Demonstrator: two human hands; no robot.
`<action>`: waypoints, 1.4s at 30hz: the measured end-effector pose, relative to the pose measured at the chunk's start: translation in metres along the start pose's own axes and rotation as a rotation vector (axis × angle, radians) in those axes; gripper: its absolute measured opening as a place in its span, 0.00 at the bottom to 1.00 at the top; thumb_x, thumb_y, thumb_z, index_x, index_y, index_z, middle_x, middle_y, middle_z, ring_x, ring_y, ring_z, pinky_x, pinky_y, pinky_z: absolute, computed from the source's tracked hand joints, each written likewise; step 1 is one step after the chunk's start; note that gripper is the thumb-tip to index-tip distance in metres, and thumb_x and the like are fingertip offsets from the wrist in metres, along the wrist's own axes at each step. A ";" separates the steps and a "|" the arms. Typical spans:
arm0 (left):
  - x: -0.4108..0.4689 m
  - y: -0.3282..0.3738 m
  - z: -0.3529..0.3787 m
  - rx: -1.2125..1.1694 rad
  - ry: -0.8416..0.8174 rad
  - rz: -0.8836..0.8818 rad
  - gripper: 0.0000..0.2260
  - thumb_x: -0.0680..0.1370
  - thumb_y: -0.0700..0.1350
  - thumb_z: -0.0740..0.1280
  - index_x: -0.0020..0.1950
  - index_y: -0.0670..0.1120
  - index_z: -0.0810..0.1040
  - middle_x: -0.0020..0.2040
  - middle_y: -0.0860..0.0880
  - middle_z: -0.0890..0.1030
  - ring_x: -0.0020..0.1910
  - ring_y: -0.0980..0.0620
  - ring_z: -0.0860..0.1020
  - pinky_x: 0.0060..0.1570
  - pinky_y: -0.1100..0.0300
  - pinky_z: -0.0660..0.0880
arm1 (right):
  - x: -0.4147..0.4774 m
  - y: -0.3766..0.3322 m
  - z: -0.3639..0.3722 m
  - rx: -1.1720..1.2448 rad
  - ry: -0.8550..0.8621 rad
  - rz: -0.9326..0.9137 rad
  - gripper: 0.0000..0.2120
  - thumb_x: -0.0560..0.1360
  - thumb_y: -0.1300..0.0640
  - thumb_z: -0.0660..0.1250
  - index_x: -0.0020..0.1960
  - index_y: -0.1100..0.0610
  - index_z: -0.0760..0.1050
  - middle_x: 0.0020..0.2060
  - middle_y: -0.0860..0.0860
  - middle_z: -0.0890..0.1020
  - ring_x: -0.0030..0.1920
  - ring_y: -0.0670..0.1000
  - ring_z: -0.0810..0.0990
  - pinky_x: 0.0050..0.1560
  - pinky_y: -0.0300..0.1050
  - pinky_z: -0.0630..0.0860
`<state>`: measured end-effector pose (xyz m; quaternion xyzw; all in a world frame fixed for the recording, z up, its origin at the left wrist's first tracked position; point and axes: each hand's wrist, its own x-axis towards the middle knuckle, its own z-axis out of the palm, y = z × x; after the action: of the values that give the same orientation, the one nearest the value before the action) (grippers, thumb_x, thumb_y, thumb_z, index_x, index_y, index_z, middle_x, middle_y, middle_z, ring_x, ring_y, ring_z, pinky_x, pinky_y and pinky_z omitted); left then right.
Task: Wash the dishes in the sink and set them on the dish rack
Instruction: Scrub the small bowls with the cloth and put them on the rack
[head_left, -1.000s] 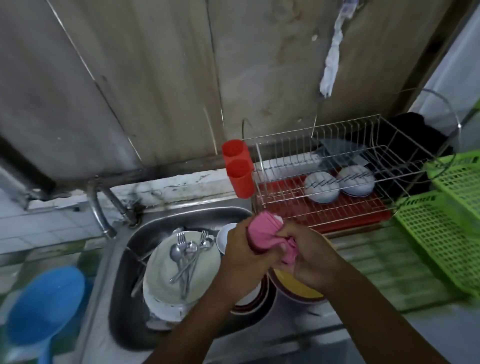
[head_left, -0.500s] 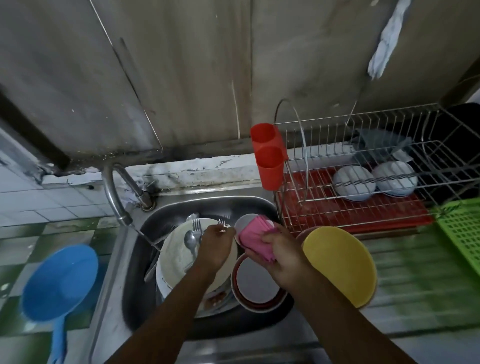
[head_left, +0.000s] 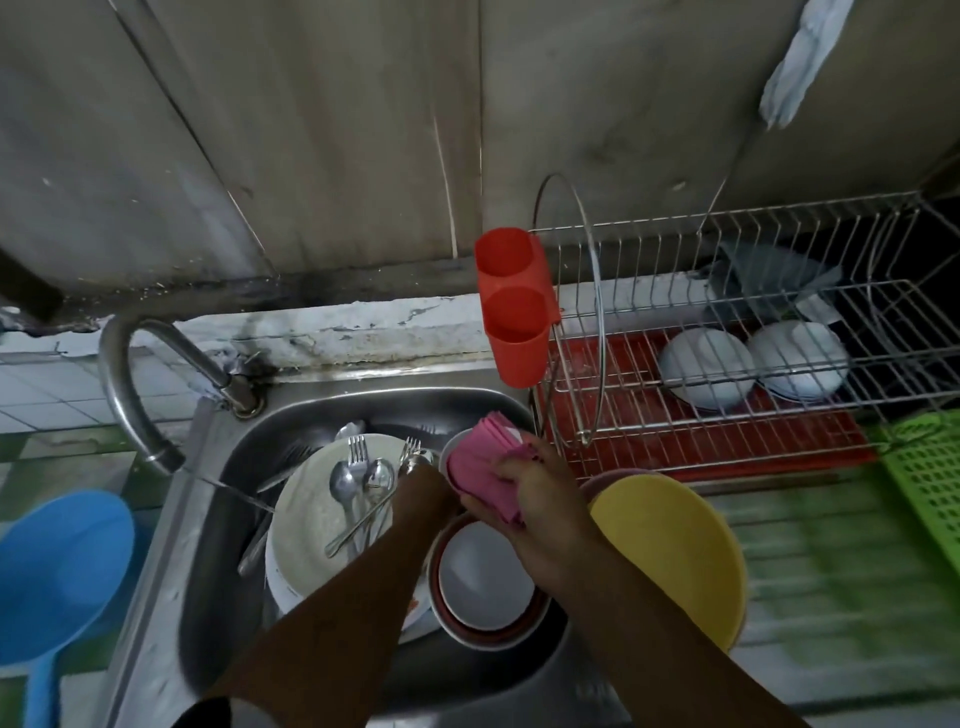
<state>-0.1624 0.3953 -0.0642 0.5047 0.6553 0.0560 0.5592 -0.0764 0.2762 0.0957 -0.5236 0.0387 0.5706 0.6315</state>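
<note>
Dishes (head_left: 291, 566) crowd the steel sink (head_left: 218, 571) at a kitchen counter: a large white plate (head_left: 306, 519) carrying spoons and forks (head_left: 358, 478); a red-rimmed bowl (head_left: 483, 577) just beside it; and a small pale cup (head_left: 450, 453) whose rim peeks out from under a pink cloth (head_left: 480, 467). The right hand (head_left: 540, 499) grips that cloth, its fingers (head_left: 511, 467) curled over the folds and pressing them down onto the cup. The left hand (head_left: 423, 483) reaches in beside the cup, touching or nearly touching it, but its fingers are hidden, so whether they hold anything cannot be told. A yellow bowl (head_left: 670, 551) sits at the sink's right edge, near the dish rack (head_left: 649, 431), where two white bowls (head_left: 706, 369) already rest.

The crockery is likely stiff, breakable and slick when wet; the cup looks light enough for one hand and is best pinched at the rim, thumb inside. The plate probably wants both hands at opposite edges once the loose cutlery is lifted off.
</note>
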 end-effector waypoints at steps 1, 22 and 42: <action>-0.004 0.003 -0.004 -0.005 0.024 0.012 0.13 0.82 0.48 0.64 0.59 0.41 0.79 0.56 0.43 0.82 0.54 0.46 0.82 0.47 0.62 0.74 | 0.000 0.000 0.000 -0.004 -0.001 -0.002 0.21 0.79 0.70 0.62 0.66 0.52 0.75 0.61 0.55 0.75 0.58 0.59 0.78 0.54 0.59 0.83; -0.128 0.002 -0.140 -0.497 -0.039 0.029 0.09 0.75 0.42 0.74 0.52 0.42 0.81 0.38 0.46 0.79 0.40 0.50 0.76 0.42 0.56 0.75 | -0.041 -0.008 0.018 -0.299 -0.225 -0.040 0.21 0.77 0.69 0.65 0.64 0.50 0.77 0.63 0.59 0.78 0.62 0.62 0.79 0.52 0.53 0.82; -0.187 0.020 -0.158 -0.111 0.134 0.787 0.48 0.57 0.74 0.78 0.73 0.59 0.69 0.70 0.56 0.73 0.68 0.54 0.73 0.67 0.46 0.75 | -0.064 -0.006 0.033 -0.257 -0.228 -0.039 0.16 0.78 0.68 0.65 0.62 0.55 0.77 0.59 0.61 0.81 0.57 0.61 0.82 0.47 0.51 0.81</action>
<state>-0.3008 0.3472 0.1330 0.6813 0.4430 0.3339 0.4776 -0.1117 0.2566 0.1559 -0.5327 -0.1164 0.6142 0.5706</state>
